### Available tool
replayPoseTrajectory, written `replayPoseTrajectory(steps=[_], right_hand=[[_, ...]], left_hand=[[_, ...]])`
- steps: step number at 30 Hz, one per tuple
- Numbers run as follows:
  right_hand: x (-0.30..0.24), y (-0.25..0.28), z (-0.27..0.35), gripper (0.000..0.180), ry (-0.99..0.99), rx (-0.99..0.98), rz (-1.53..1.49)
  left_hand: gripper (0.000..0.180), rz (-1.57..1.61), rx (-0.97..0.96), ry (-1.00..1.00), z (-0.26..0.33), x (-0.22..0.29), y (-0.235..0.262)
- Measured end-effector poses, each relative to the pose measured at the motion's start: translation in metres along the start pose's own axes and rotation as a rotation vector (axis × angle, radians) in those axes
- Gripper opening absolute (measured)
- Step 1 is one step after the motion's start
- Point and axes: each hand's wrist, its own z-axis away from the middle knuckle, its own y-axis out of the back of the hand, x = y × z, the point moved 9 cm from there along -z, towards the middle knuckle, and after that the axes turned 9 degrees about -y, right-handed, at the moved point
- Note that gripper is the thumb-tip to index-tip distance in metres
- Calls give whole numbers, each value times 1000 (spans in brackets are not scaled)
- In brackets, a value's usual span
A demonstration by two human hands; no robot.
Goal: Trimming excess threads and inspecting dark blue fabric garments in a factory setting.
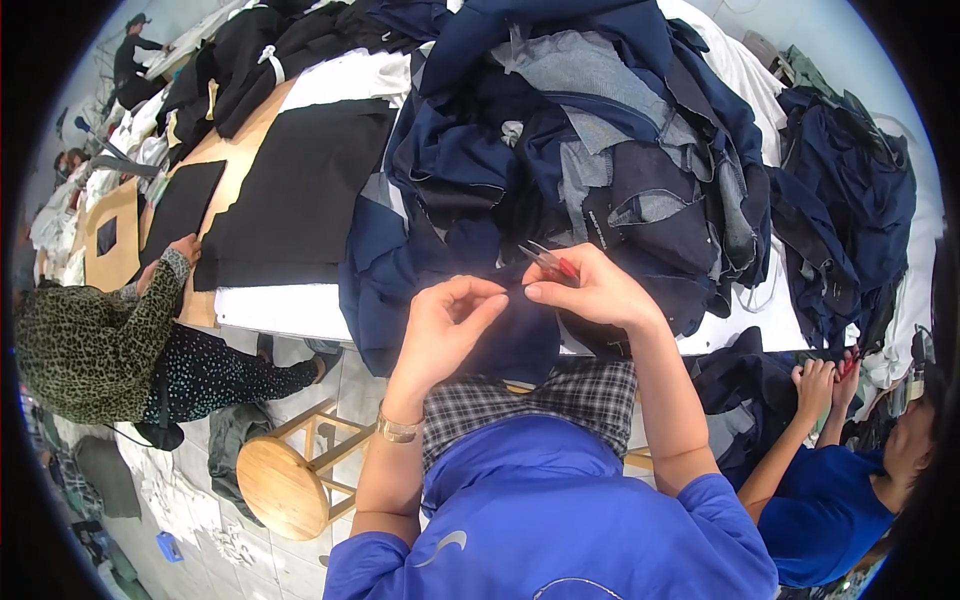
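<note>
Bench: From my remote seat I see a long bench [280, 308], its pale top spread with cloth.
Navy pile: Loose navy garment pieces [450, 155] with grey undersides heap along the near side, probably for easy reach.
Co-workers: A person in leopard print [95, 350] stands at left; another in a blue top [825, 510] works at right, a red-handled tool [849, 364] at the fingers.
Black panel: A dark, flat-laid piece [300, 195] lies smooth beside the pile, perhaps to keep its edges true.
Navy panel: The cloth being worked [530, 335] lies beneath the hands, hanging over the bench's front edge toward the lap, seemingly to bring it close.
Stool: A round wooden seat [285, 487] stands on the floor at left.
Left hand: The left hand [450, 325] brings thumb and forefinger together; I cannot tell whether anything fine is pinched there.
Right hand: The right hand [598, 288] grips snips, fingertips beside the left's.
Snips: Red-handled thread snips [552, 263] point up and away, blades clear of the fingertips, which likely frees the thumb for fine handling.
</note>
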Motion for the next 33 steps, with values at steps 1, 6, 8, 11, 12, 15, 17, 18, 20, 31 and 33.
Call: replayPoseTrajectory(steps=[1,6,8,11,12,15,17,18,20,31,33], right_hand=[[1,1,0,14,-4,1,-28],[4,0,0,14,0,23,-36],[4,0,0,15,7,32,-37],[10,-3,-2,15,-42,53,-5],[-1,1,2,15,59,189,68],[-23,9,13,14,152,357,218],[-42,0,19,14,276,348,321],[-47,-5,19,13,266,316,333],[-46,-12,18,12,344,313,398],[-8,-1,-6,11,125,304,-141],[-9,2,-3,11,105,324,-143]], left_hand=[[16,156,-7,102,2,-12,-2],[19,182,-33,-47,3,0,-11],[19,218,-23,16,6,-9,-11],[22,367,11,124,11,-23,-13],[23,480,32,169,12,-27,-14],[23,574,80,188,13,-30,-14],[24,570,79,181,14,-29,-13],[24,566,79,173,14,-28,-12],[25,558,68,134,11,-24,-15],[25,523,53,170,14,-26,-14],[24,560,55,191,13,-25,-15]])
